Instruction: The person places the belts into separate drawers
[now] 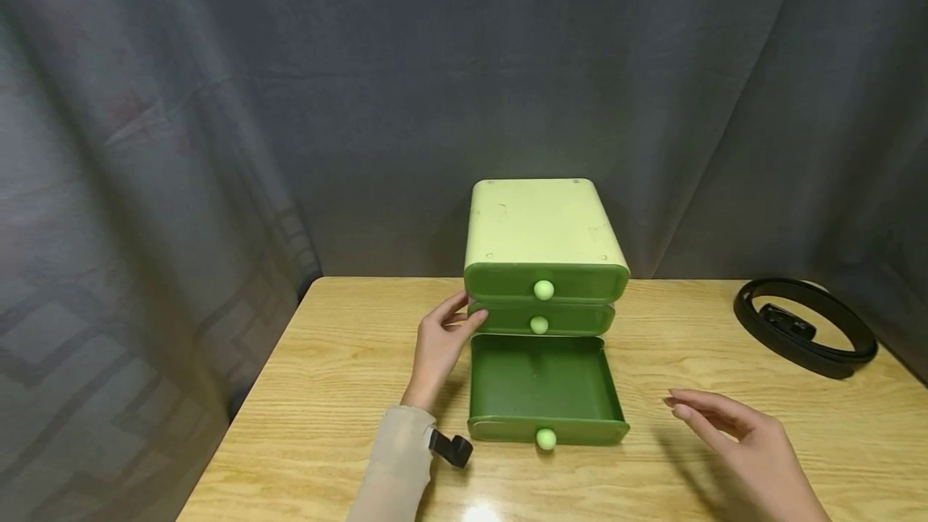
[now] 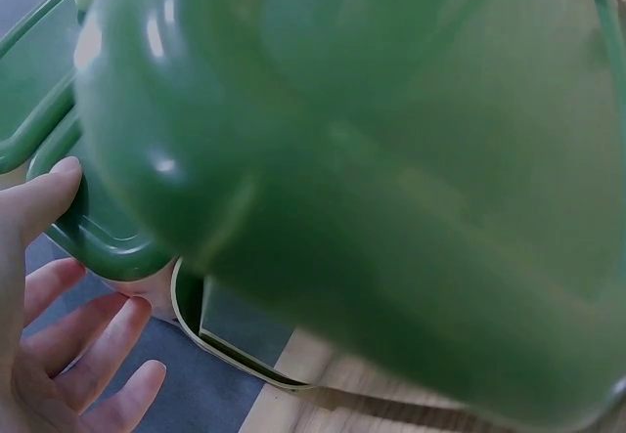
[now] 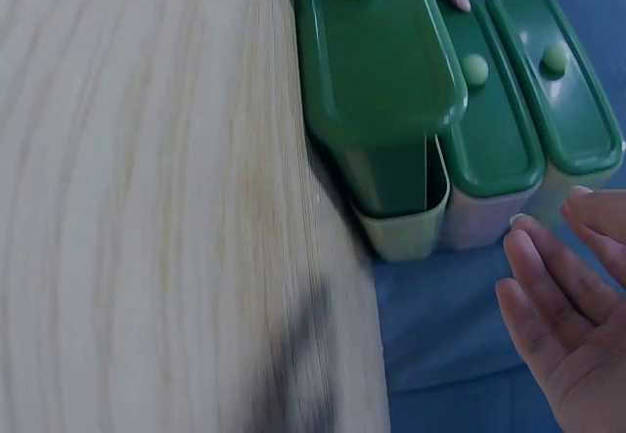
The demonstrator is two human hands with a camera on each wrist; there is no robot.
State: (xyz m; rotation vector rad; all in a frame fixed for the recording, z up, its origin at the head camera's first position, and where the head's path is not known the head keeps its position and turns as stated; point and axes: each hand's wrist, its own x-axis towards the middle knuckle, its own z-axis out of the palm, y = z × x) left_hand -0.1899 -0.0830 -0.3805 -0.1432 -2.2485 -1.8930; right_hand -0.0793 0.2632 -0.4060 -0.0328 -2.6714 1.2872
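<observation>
A small stack of drawers (image 1: 544, 220) with a pale green top stands on the table. Its bottom drawer (image 1: 540, 381) is pulled out, and nothing shows inside it. The top drawer (image 1: 580, 280) and middle drawer (image 1: 580, 318) are closed, each with a round light green knob. My left hand (image 1: 441, 345) holds the left edge of the middle drawer, its thumb (image 2: 54, 194) on the front and its fingers along the side. To the right of the stack, my right hand (image 1: 743, 437) hovers above the table with relaxed fingers, touching nothing.
A coiled black belt (image 1: 805, 353) lies on the wooden table (image 1: 319, 393) at the back right. Behind the table hangs a grey curtain (image 1: 435, 103). The open bottom drawer juts toward the front edge. A black strap (image 1: 451, 448) sits at my left wrist.
</observation>
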